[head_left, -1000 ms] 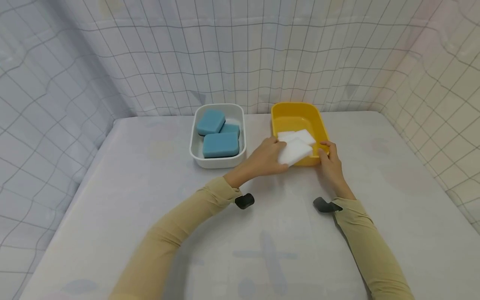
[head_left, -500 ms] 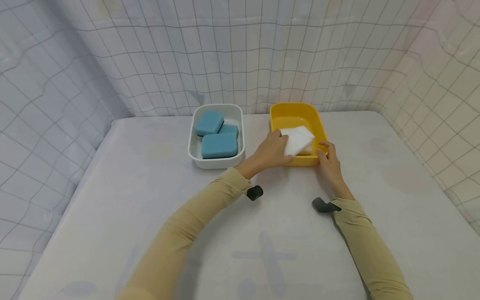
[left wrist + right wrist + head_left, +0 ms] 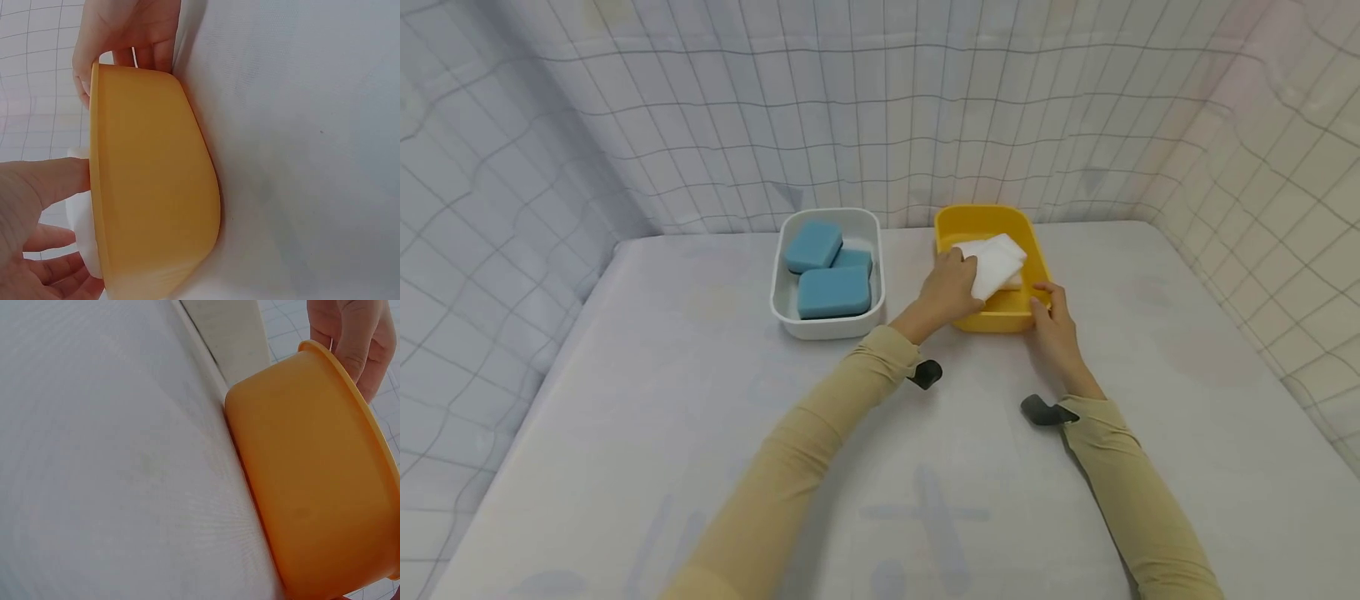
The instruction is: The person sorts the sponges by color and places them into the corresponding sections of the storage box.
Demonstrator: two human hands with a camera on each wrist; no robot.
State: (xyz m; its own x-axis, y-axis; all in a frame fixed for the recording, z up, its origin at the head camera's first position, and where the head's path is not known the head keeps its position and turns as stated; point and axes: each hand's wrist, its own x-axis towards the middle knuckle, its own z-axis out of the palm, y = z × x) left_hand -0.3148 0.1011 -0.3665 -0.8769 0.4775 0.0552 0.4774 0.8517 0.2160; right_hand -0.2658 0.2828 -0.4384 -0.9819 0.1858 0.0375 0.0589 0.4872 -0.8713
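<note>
My left hand point(image 3: 946, 290) reaches over the front left of a yellow plastic bin point(image 3: 996, 325) and grips a flat white sponge point(image 3: 998, 260) between thumb and fingers. Beneath that sponge the edge of another pale piece point(image 3: 1012, 282) shows; how many lie there is hidden. At the bin's front right corner, my right hand point(image 3: 1056, 327) pinches the rim. In the left wrist view, the left thumb lies at the rim of the bin point(image 3: 153, 169), and the white sponge point(image 3: 84, 231) shows behind it. The right wrist view has the bin's outer wall point(image 3: 306, 456), with the left hand point(image 3: 356, 334) above.
A white bin point(image 3: 829, 330) stands to the left, holding blue sponges point(image 3: 833, 292) with dark undersides. Both bins sit near the back of a white-covered table point(image 3: 700, 375). Grid-patterned curtains point(image 3: 820, 108) rise behind and at both sides.
My left hand has moved forward over the yellow bin, carrying the white sponge deeper inside from its front edge. The right hand stays on the rim. The head view has shifted slightly.
</note>
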